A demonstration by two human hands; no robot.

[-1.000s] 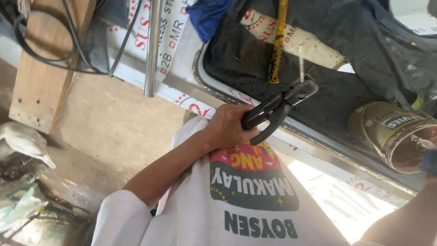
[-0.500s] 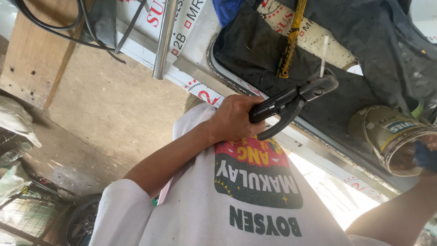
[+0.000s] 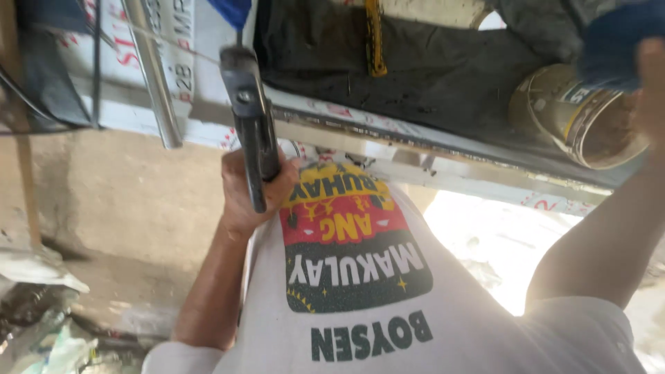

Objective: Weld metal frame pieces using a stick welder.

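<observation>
My left hand (image 3: 251,188) is closed tight around the lower handles of a black plier-like hand tool (image 3: 253,125), fingers wrapped fully, nothing else in the grip. Change since a second ago: the tool lay pointing across to the right, its head out over the dark cloth; it now stands nearly upright out of my fist, head directly above the grip and level with the edge of the white panel (image 3: 332,121). Half a second ago it was still slanted, so the swing to vertical has just finished. Judgement: the tool has been drawn back from the cloth side and brought up against the panel edge, which reads as a repositioning of the tool, not a release. A bare metal tube (image 3: 154,90) runs just to the left of the tool head, apart from it. The dark cloth (image 3: 429,69) lies above and to the right of the grip, with a yellow strip (image 3: 375,41) across it. Far to the right, well apart from the tool, my right hand (image 3: 648,83) is raised beside an open, smeared tin can (image 3: 575,118) with a blue rag (image 3: 613,41) at it; how far that hand is closed I cannot tell, since most of it is out of frame
</observation>
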